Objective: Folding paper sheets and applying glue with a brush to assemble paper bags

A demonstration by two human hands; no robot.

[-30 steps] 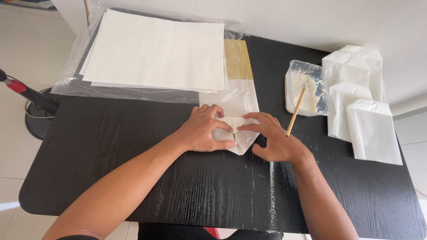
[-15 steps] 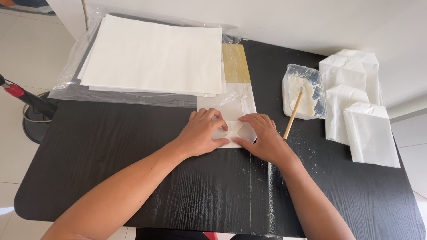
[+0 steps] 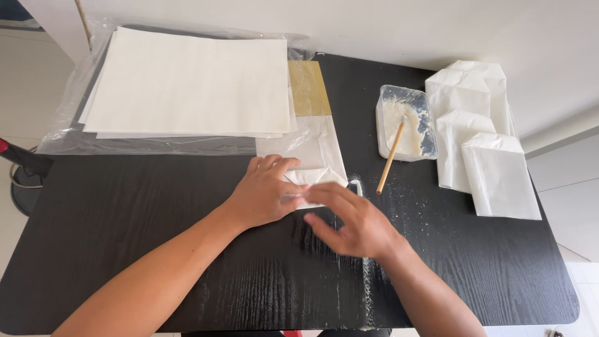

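Right hand [image 3: 349, 221] slid lower off folded paper [image 3: 312, 167], fingers spread, empty; left hand [image 3: 265, 193] stayed flat, pressing fold at centre.

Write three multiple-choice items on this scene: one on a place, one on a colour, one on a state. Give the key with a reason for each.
1. Where does the wooden stick rest?
A. In the clear tray of paste
B. On the stack of white sheets
C. On the floor

2. What colour is the table?
A. White
B. Black
C. Red

3. How is the left hand placed?
A. Raised in the air
B. Gripping the stick
C. Pressed flat on the folded white paper

Key: 1 A, its upper end lies in the paste; 2 B, the dark wood grain shows; 3 C, its fingers lie on the fold, the right hand beside it.
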